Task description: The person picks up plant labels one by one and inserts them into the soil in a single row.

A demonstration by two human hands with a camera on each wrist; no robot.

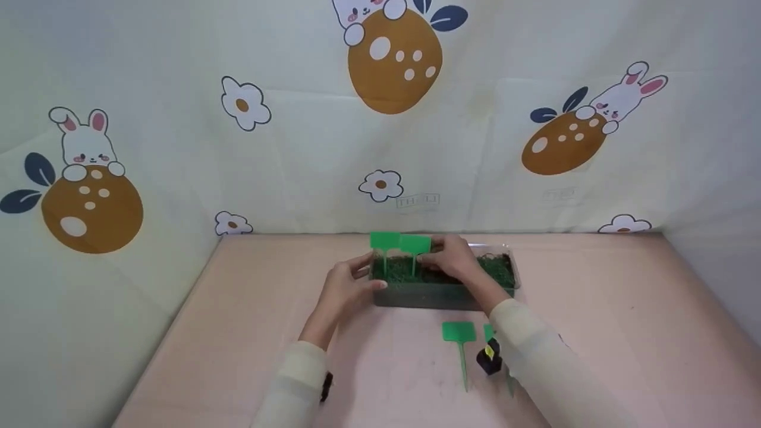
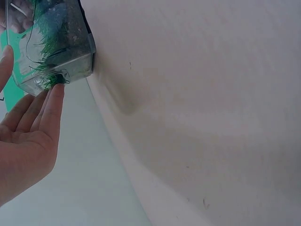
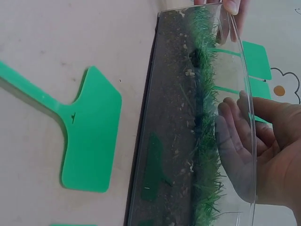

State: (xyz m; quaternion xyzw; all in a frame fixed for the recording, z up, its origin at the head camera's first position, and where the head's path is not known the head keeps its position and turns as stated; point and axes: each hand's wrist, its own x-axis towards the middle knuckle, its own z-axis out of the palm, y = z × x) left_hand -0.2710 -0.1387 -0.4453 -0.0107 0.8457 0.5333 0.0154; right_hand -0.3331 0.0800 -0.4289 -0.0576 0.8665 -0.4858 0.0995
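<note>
A clear plastic planter box (image 1: 428,296) of dark soil and short green grass (image 1: 496,267) stands at the back of the table. Two green plant labels stand upright in its left half: the left label (image 1: 385,240) and the right label (image 1: 415,244). My left hand (image 1: 345,291) grips the box's left end, thumb at the front corner; its fingers (image 2: 51,110) lie along the end wall in the left wrist view. My right hand (image 1: 455,258) reaches over the box and pinches the right label near its stem. Through the clear wall, its fingers (image 3: 235,125) show bunched beside that label.
Another green label (image 1: 458,331) lies flat in front of the box. Beside it are a small black thing with a yellow mark (image 1: 489,356) and one more green label (image 1: 489,331), partly under my right sleeve. A dark thing (image 1: 326,386) shows beside my left sleeve. Patterned cloth (image 1: 309,148) hangs behind.
</note>
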